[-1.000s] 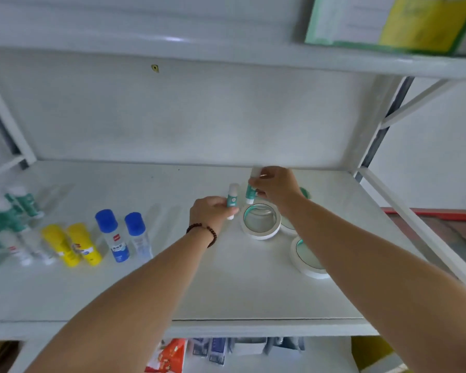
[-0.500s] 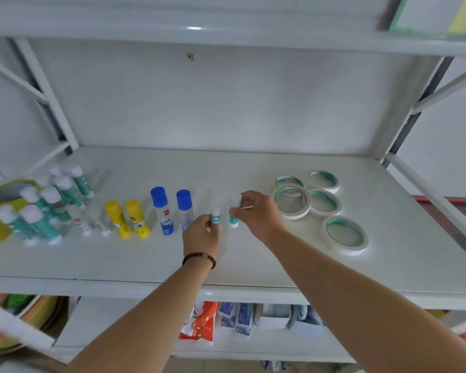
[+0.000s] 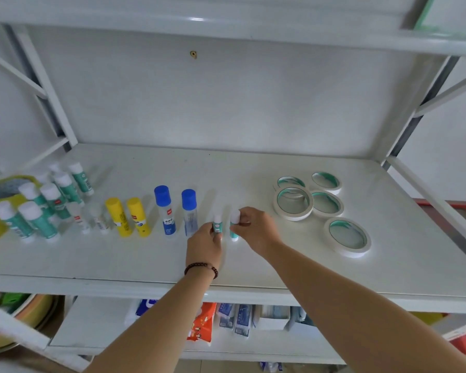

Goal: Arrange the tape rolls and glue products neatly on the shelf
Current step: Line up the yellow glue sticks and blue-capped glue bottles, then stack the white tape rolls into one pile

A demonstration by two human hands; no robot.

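Note:
My left hand (image 3: pixel 205 243) grips a small teal glue stick with a white cap (image 3: pixel 217 224), standing upright on the white shelf (image 3: pixel 145 259). My right hand (image 3: pixel 256 227) holds a second small teal glue stick (image 3: pixel 234 224) just to its right, base on the shelf. Both stand right of two blue-capped glue bottles (image 3: pixel 166 211) and two yellow glue sticks (image 3: pixel 127 216). Several larger teal glue sticks (image 3: pixel 46 203) cluster at the left. Several white tape rolls (image 3: pixel 293 203) with teal cores lie flat at the right.
A yellow tape roll (image 3: pixel 0 189) sits at the far left edge. Slanted shelf braces (image 3: pixel 49 92) flank both sides, and an upper shelf (image 3: pixel 199 25) hangs overhead. Packaged goods (image 3: pixel 202 321) fill the lower shelf.
Both hands carried the two small glue sticks leftward from beside the tape rolls to next to the blue-capped bottles and lowered them onto the shelf. The view shifted left.

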